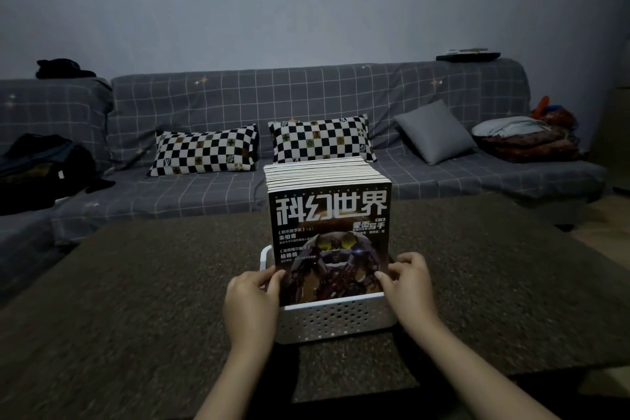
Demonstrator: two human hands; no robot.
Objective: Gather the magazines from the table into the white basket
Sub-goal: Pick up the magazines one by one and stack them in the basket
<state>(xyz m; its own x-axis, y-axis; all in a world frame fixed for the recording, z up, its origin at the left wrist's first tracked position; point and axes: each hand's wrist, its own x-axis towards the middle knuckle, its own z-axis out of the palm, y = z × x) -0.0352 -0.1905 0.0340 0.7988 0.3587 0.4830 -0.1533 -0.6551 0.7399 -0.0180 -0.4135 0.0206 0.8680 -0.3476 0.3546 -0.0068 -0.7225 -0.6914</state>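
magazines [329, 211] upright in white basket [335, 319], both hands' fingers [274, 280] on front cover

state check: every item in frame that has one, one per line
magazines: standing upright in a packed row inside the basket, tops well above the rim
white basket: on the table, full
left hand: gripping the front magazine's left edge
right hand: gripping the front magazine's right edge
table: no loose magazines visible
checkered pillows: leaning against the sofa back
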